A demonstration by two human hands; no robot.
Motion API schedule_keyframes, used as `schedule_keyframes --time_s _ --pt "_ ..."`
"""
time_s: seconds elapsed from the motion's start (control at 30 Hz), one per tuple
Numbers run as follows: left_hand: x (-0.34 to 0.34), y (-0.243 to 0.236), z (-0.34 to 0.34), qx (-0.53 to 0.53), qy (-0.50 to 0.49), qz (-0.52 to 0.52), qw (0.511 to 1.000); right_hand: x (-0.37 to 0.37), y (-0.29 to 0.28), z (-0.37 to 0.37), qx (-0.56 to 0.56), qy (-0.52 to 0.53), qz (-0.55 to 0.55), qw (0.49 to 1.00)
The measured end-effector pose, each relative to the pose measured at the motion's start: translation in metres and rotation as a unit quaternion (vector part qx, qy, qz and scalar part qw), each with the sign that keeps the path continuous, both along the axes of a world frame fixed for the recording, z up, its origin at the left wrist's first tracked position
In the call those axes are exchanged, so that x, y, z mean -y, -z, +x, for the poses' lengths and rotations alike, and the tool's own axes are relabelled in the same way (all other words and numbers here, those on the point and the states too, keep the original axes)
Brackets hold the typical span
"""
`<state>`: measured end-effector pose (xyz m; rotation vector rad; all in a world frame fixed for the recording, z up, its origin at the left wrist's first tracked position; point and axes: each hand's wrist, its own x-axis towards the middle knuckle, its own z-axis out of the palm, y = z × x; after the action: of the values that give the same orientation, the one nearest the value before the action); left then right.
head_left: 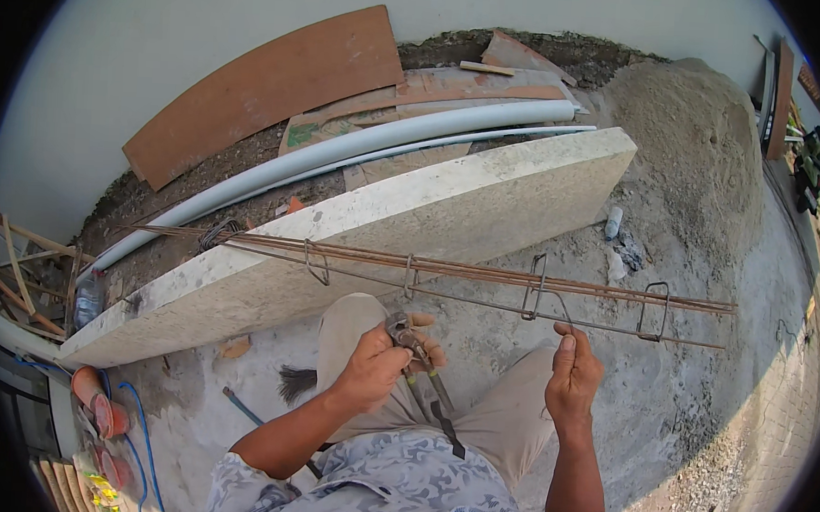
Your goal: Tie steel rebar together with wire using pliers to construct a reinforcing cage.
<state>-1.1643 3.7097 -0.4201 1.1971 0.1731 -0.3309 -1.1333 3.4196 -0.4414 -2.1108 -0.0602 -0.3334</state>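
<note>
My left hand (376, 370) grips metal pliers or cutters with green-and-black handles (421, 391), held head-up over my lap. My right hand (573, 380) pinches a thin bent wire (560, 310) just below the long rebar assembly (464, 279). This assembly of rusty bars, with rectangular stirrups (655, 306) along it, lies across the view, its left end over a long pale concrete slab (356, 230). A dark bundle of wire (216, 232) is on the bars' left part. Where the bars and stirrups are joined is too small to make out.
Behind the slab lie white pipes (351, 149), boards and a brown panel (261, 91) against a wall. A pile of sand or gravel (684, 150) is at back right. Left are scrap wood (24, 273), orange containers (105, 416) and blue hose (139, 427). A small bottle (613, 222) lies on the concrete ground.
</note>
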Motion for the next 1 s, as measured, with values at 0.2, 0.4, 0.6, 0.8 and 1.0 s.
schedule_keyframes --time_s 0.2,0.4,0.6,0.8,1.0 --pt "-0.063 -0.118 0.049 0.181 -0.006 0.348 0.920 0.022 0.021 0.008 -0.022 -0.054 0.031 0.998" --pt "-0.106 -0.099 0.163 0.265 -0.044 0.731 0.627 0.017 0.001 0.009 0.013 -0.104 0.010 0.994" --pt "-0.074 -0.030 0.240 0.219 -0.010 0.787 0.576 0.041 -0.010 -0.006 -0.001 -0.045 -0.076 0.996" --pt "-0.065 0.021 0.281 0.178 0.063 0.817 0.544 0.020 0.000 -0.035 -0.007 0.049 -0.096 0.994" --pt "-0.086 0.048 0.297 0.231 0.225 0.782 0.533 -0.014 0.004 -0.064 -0.057 0.131 -0.068 0.988"
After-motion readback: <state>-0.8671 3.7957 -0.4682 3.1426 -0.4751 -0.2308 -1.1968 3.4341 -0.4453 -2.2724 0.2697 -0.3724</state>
